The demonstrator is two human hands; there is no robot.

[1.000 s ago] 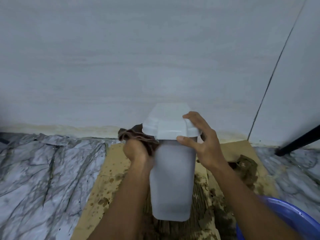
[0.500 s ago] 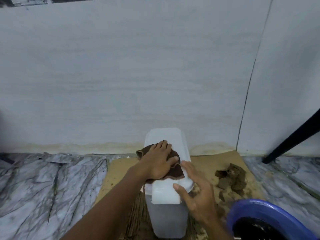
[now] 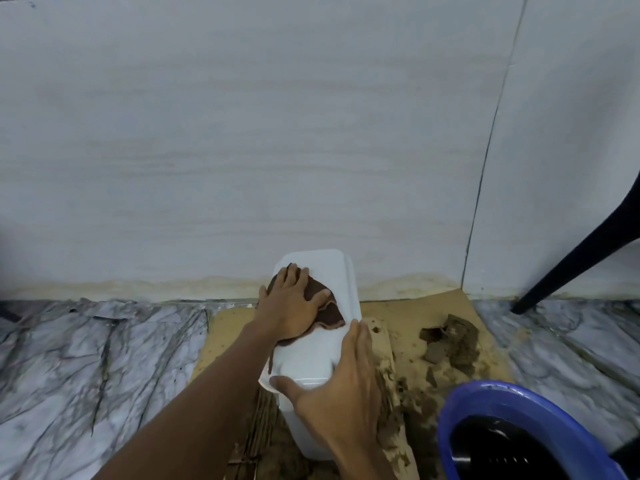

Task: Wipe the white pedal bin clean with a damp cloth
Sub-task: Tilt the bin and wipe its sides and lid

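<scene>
- The bin (image 3: 313, 358) stands upright on soiled cardboard (image 3: 235, 327) laid on the marble floor (image 3: 86, 358), close to the wall (image 3: 311, 133); the cardboard likely catches the dirt.
- The left hand (image 3: 294, 306) lies flat on the brown cloth (image 3: 329, 313), fingers (image 3: 298, 275) spread, pressing it onto the lid's far half so a wide patch is wiped at once.
- The right hand (image 3: 341, 393) cups the lid's near right edge, fingers together and thumb apart, probably to steady the light bin against the push.
- A blue bucket (image 3: 485, 407) sits near right, handy for rinsing.
- Mud clumps (image 3: 453, 337) lie beside the bin; a dark chair leg (image 3: 581, 251) is well apart. Nothing blocks the lid.
</scene>
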